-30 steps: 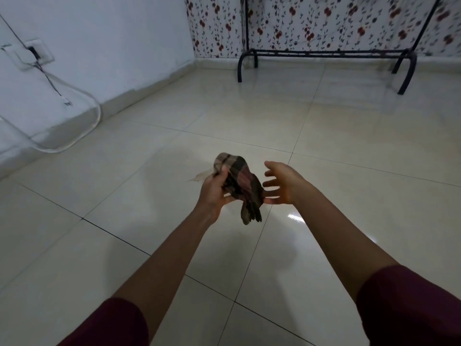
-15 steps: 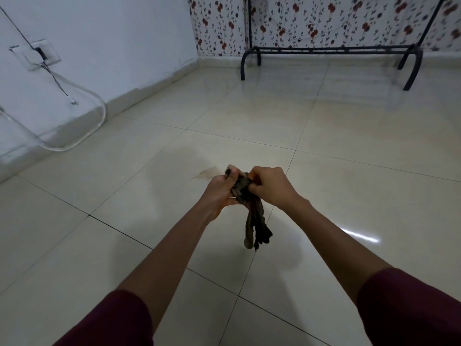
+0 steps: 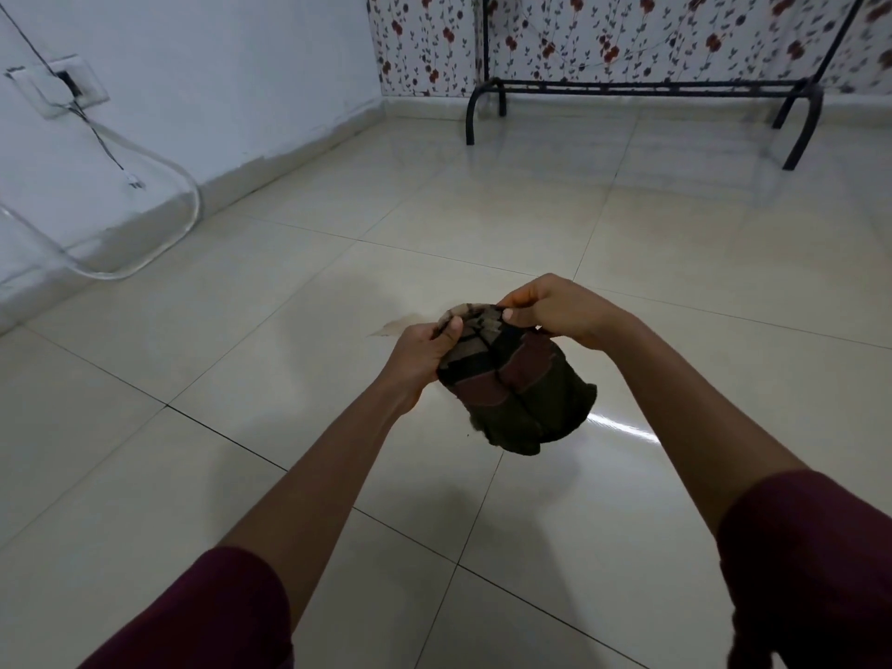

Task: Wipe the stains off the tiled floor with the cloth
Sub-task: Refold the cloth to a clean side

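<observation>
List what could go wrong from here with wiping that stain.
1. The cloth is held bunched in the air between the left hand and the right hand; wiped as a wad, it may smear the brownish stain rather than lift it.
2. The hands and cloth hide part of the stain, so some may be missed.
3. The tiled floor is glossy; a damp patch there could be slippery.

Cloth hanging above the floor, between two hands

The left hand [image 3: 419, 347] and right hand [image 3: 555, 311] are flanking the cloth [image 3: 516, 383]; the stain [image 3: 393, 326] is lying on the floor [image 3: 289, 330] behind them; the rack [image 3: 637, 89] is standing far behind.
</observation>
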